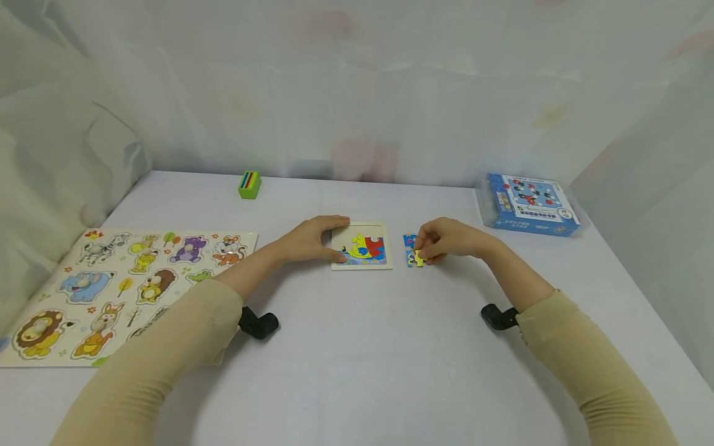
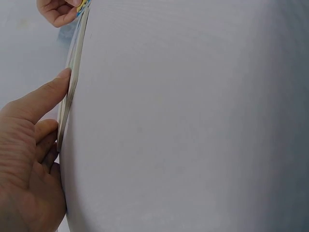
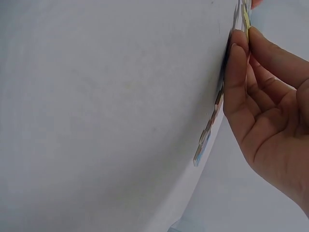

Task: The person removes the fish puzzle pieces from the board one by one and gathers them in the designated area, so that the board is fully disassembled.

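Observation:
In the head view, a small jigsaw frame [image 1: 389,249] with a pale rim lies mid-table, partly filled with yellow, red and blue pieces. My left hand [image 1: 307,241] holds it at the left side, thumb over the front-left part and forefinger along the far edge. Just right of the frame, my right hand [image 1: 449,238] pinches a yellow puzzle piece [image 1: 419,259] between thumb and fingers. Blue puzzle pieces [image 1: 409,240] lie beside and below those fingertips. From the right wrist view, the pinched yellow piece [image 3: 246,20] appears edge-on.
A large animal puzzle board [image 1: 123,291] lies on the left, partly under the left sleeve. Towards the back stands a green block [image 1: 250,186] with coloured stripes. A blue box [image 1: 532,204] in clear packaging sits at the back right, near a white curtain [image 1: 357,93].

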Demonstrator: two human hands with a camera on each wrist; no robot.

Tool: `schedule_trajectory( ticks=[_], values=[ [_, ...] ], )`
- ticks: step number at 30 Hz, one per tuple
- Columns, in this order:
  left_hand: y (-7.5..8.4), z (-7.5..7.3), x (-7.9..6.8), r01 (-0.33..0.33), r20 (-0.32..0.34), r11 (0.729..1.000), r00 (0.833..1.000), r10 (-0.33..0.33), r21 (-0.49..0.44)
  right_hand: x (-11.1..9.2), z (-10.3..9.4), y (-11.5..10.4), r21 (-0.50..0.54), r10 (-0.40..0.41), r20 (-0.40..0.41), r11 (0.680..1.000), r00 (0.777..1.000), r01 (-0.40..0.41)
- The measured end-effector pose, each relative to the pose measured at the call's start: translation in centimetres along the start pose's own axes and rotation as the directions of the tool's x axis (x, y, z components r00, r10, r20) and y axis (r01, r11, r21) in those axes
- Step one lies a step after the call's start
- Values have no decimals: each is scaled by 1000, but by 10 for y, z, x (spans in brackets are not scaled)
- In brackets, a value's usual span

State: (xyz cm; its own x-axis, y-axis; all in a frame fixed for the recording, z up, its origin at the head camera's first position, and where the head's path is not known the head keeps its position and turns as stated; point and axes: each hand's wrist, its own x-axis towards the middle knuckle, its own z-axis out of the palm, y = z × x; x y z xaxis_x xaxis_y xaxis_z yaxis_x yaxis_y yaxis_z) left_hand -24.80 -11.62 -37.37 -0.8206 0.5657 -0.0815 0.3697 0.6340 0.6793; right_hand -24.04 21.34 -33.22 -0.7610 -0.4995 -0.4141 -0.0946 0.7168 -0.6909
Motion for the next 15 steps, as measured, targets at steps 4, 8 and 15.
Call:
schedule_trajectory(
  ticks=[4, 8, 15],
  values=[
    [-1, 0, 0, -1, -1, 1000, 1000, 1, -1, 0, 0, 0, -22, 9, -15, 1000, 1000, -9],
    [-1, 1, 0, 3, 0, 1000, 1000, -3, -9, 1, 1, 0, -34, 25, -31, 999, 999, -26],
    [0, 0, -1, 1, 1, 1000, 1000, -1, -9, 1, 1, -2, -54, 36, -50, 998, 998, -39]
  ],
)
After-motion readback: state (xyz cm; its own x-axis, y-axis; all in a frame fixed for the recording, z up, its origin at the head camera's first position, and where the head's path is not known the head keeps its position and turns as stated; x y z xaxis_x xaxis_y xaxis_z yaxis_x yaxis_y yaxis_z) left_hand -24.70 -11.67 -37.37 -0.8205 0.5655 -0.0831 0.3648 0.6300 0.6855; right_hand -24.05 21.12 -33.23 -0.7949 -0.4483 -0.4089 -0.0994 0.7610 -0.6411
